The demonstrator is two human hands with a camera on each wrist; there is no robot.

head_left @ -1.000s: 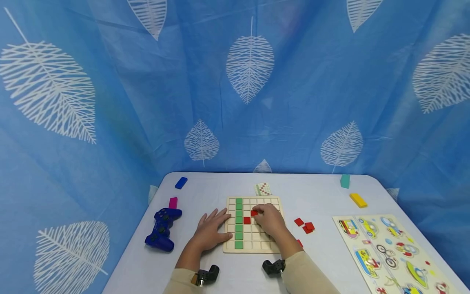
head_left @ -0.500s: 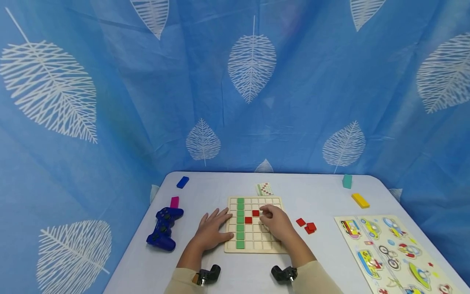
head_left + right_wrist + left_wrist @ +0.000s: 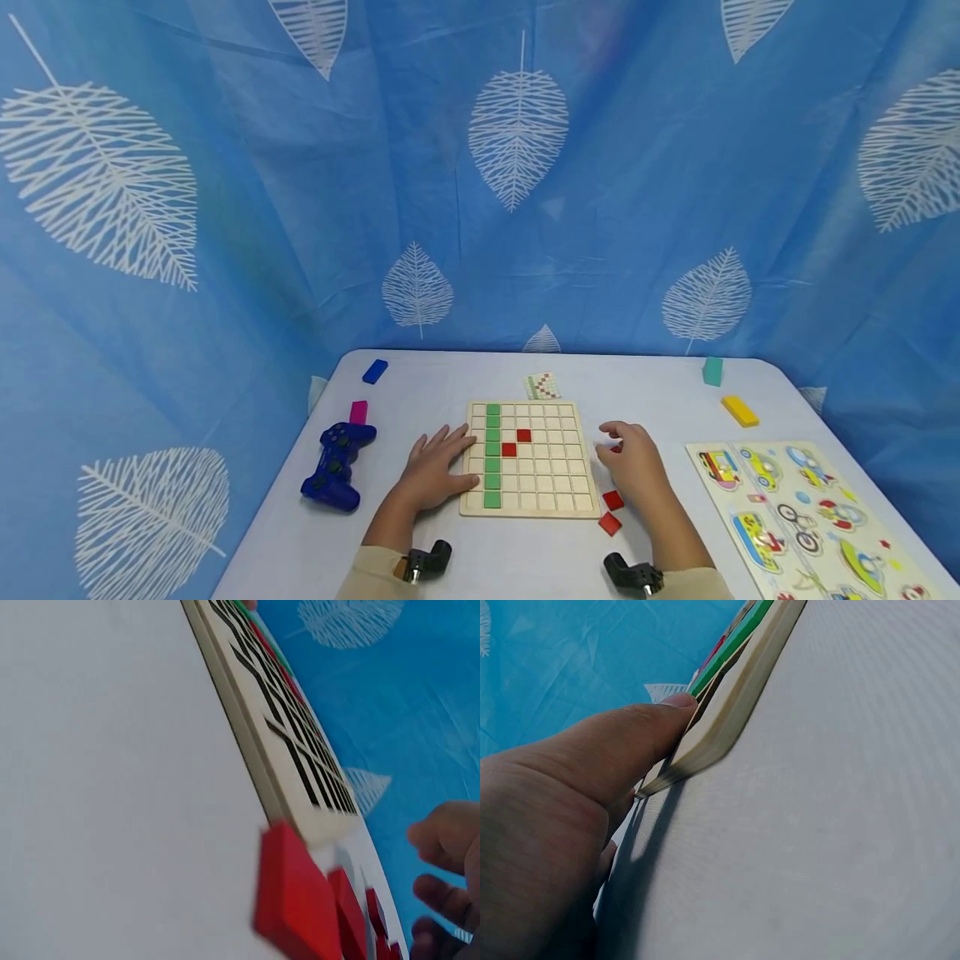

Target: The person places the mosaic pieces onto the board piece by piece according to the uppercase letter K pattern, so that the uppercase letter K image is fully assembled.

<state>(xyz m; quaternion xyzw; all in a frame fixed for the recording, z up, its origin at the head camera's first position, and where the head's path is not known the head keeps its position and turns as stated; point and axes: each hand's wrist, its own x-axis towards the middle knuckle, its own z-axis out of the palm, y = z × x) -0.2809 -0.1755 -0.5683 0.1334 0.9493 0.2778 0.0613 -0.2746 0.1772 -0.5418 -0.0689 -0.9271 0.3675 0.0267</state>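
Note:
A wooden grid board (image 3: 551,479) lies mid-table. Green tiles (image 3: 492,481) fill one column near its left side. Two red tiles sit in cells diagonal to each other, a nearer red tile (image 3: 509,450) and a farther red tile (image 3: 523,435). My left hand (image 3: 433,471) rests at the board's left edge; its thumb (image 3: 641,735) touches the rim. Right of the board, my right hand (image 3: 633,462) hovers by loose red tiles (image 3: 296,900), fingers apart with nothing seen between them. In the head view that hand partly covers some of these tiles.
A small pattern card (image 3: 542,386) lies behind the board. A blue game controller (image 3: 337,467) and a pink block (image 3: 358,412) are at left, a blue block (image 3: 375,372) farther back. At right are a yellow block (image 3: 740,411), a teal block (image 3: 712,371) and a picture puzzle (image 3: 795,500).
My right hand has let go of the farther red tile in its cell and moved right, off the board, to the loose red tiles. My left hand has stayed at the board's edge.

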